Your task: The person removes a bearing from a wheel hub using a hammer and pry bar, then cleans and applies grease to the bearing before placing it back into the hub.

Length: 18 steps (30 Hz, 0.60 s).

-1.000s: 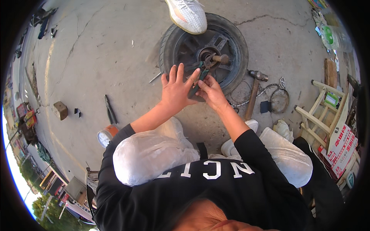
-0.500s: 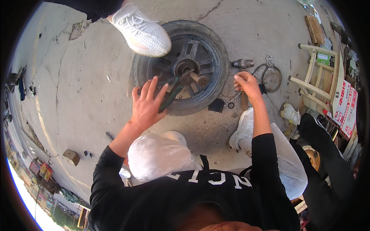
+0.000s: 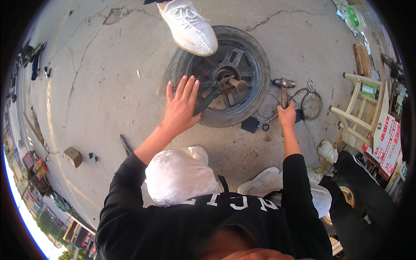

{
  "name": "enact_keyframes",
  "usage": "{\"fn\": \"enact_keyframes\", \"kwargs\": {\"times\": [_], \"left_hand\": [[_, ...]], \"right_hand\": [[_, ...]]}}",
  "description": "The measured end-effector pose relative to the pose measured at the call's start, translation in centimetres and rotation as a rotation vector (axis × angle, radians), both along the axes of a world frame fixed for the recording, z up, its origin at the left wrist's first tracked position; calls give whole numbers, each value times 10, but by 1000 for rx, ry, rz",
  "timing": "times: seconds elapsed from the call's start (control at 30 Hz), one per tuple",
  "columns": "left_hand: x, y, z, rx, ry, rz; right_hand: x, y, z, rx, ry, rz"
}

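The hands are apart. The right hand (image 3: 286, 116) is wrapped round the hammer (image 3: 284, 96) beside the wheel (image 3: 236, 65). The left hand (image 3: 182, 108) has straight fingers near the pliers (image 3: 209, 100) on the wheel — I can't tell if it grips them.

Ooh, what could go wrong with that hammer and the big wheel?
Maybe a few things. The right hand holds the hammer, and the left hand is at the handles of the pliers, so a stray swing could hurt those fingers. The pliers' jaws are by the brownish peg; they might slip. Someone's white shoe overlaps the tyre in view, so a bad bounce might reach that foot.
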State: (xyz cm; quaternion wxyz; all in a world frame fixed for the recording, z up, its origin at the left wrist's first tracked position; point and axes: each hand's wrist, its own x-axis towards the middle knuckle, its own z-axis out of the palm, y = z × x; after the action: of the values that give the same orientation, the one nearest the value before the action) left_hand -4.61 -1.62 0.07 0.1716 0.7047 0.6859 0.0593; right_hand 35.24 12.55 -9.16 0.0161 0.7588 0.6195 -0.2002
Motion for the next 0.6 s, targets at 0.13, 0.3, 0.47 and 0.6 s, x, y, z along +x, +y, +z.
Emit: {"fn": "enact_keyframes", "kwargs": {"times": [0.13, 0.3, 0.47, 0.6], "left_hand": [[28, 3, -13, 78, 162, 155], [31, 1, -22, 198, 134, 223], [32, -1, -26, 319, 149, 217], [32, 3, -27, 324, 159, 207]], "right_hand": [[-8, 5, 6, 63, -32, 21], [-35, 22, 45, -167, 703, -152], [-78, -1, 136, -121, 1250, 116], [-79, -34, 144, 2, 1046, 428]]}}
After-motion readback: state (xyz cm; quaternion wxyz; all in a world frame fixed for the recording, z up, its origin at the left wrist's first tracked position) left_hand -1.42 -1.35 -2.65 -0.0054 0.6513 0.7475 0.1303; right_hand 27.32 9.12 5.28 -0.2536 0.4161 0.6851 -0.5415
